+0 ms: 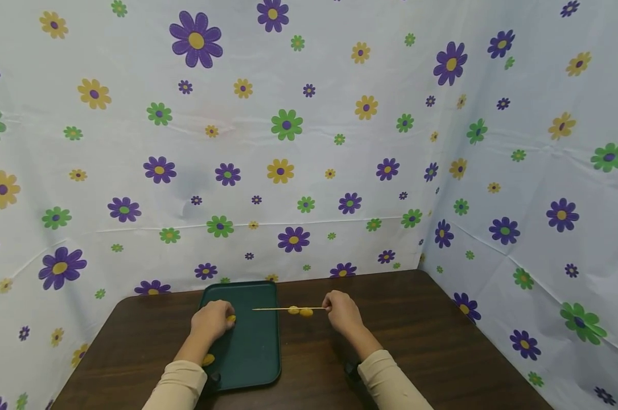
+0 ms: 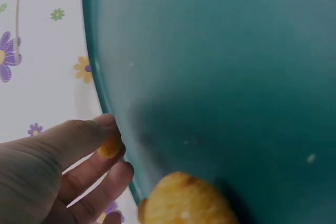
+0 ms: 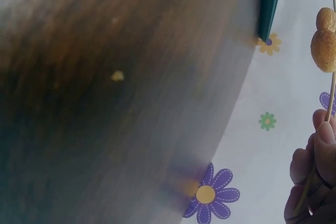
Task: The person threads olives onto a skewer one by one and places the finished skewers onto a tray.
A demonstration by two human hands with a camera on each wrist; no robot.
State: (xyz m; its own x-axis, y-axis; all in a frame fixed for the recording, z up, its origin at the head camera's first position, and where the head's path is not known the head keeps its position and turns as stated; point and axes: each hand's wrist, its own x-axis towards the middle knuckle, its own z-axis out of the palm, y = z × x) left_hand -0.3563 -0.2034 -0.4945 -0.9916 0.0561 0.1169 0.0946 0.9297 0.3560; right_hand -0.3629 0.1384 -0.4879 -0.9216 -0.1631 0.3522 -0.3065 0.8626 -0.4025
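Note:
My left hand point(image 1: 211, 320) pinches a small golden-brown food piece point(image 2: 110, 146) between thumb and fingers, over the dark green tray point(image 1: 255, 353). My right hand point(image 1: 342, 312) grips a thin wooden skewer point(image 1: 270, 309) near one end, and its bare tip points left towards the left hand. Two rounded golden-brown pieces point(image 3: 323, 50) are threaded on the skewer side by side, partway along, one smaller than the other. Another golden-brown piece point(image 2: 189, 203) lies on the tray near my left wrist, partly covered by the sleeve in the head view.
The tray rests on a dark brown wooden table point(image 1: 406, 319), left of the middle. A small pale crumb point(image 3: 117, 75) lies on the tabletop. White cloth point(image 1: 340, 142) printed with purple, green and yellow flowers hangs behind the table and along its right side.

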